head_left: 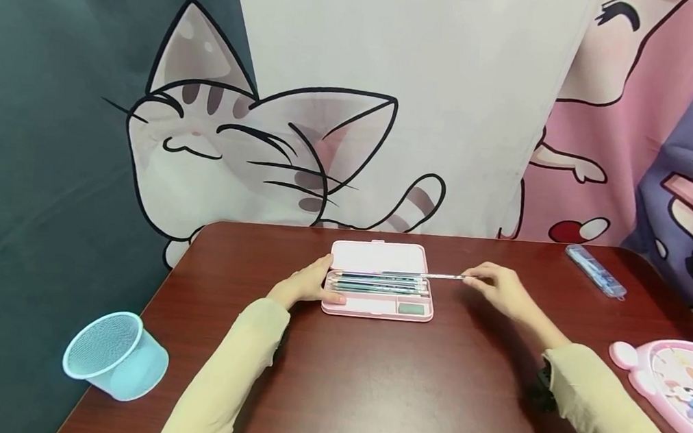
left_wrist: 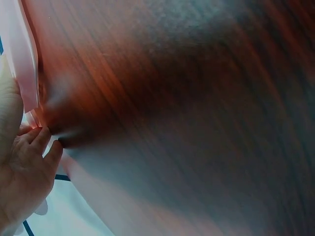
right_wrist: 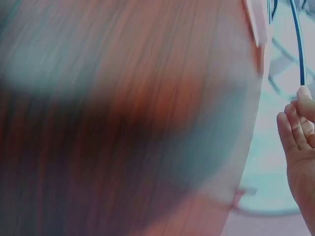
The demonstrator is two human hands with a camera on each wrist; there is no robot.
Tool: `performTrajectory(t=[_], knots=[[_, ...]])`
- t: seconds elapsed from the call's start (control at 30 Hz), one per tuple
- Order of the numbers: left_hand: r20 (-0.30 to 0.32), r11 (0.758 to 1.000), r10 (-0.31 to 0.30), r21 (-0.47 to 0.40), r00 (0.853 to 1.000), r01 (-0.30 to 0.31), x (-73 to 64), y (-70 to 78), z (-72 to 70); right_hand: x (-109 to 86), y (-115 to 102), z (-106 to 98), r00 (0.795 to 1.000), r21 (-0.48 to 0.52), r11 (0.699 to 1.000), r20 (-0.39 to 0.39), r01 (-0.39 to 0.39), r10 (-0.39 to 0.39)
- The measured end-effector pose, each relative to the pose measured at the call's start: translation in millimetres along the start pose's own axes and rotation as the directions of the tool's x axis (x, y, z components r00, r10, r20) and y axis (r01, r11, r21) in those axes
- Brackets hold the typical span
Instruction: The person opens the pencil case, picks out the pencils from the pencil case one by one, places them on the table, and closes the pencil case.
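A pink pencil case [head_left: 380,254] lies on the table with its lid folded back. Several pencils [head_left: 377,288] rest side by side inside it, and a green eraser [head_left: 411,309] sits in its front right compartment. My left hand [head_left: 305,284] grips the case's left end, thumb over the front corner and fingers along the side. Between thumb and fingers, my right hand [head_left: 501,289] pinches the right end of a single pencil [head_left: 445,277], held level to the right of the case. This pencil's other end overlaps the case. In the right wrist view it rises from my fingertips [right_wrist: 303,92].
A light blue mesh basket [head_left: 151,364] stands at the table's left edge. At the back right lies a narrow blue box [head_left: 595,270]. A pink clock [head_left: 641,380] with a cartoon face is at the right edge. Cartoon curtains [head_left: 457,82] hang behind the table [head_left: 381,384].
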State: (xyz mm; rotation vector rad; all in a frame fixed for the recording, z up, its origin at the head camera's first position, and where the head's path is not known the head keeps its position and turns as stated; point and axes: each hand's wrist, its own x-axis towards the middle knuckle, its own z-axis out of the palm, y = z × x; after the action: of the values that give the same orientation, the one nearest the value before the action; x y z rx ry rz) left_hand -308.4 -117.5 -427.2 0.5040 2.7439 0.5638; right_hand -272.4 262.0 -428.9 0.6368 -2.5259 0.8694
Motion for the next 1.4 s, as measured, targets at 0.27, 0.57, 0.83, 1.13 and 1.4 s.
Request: performTrajectory(t=[0.27,0.57,0.83,1.13,1.4], knots=[[0.001,1.0,0.001,-0.007,1.0,-0.001,2.4,-1.2,-1.6,-22.8,44,-47,0.992,-0.076,0.989,-0.01,-0.124,0.124],[0.014,1.0,-0.007,-0.018,1.0,0.007,-0.4,1.5,1.8,-42.0,84,-67,0.954,-0.133,0.958,0.132,-0.253,0.27],[-0.006,1.0,0.007,-0.027,1.0,-0.007,-2.8,2.0,2.5,-36.5,101,-56,0.951,-0.006,0.968,0.183,-0.251,0.248],[-0.024,1.0,-0.002,-0.031,1.0,0.002,-2.4,-1.8,4.7,-33.1,87,-46,0.945,-0.15,0.953,0.157,-0.263,0.286],[-0.015,1.0,0.003,-0.026,1.0,-0.004,-3.1,-0.5,3.3,-32.2,73,-39,0.956,-0.241,0.941,0.113,-0.238,0.271]])
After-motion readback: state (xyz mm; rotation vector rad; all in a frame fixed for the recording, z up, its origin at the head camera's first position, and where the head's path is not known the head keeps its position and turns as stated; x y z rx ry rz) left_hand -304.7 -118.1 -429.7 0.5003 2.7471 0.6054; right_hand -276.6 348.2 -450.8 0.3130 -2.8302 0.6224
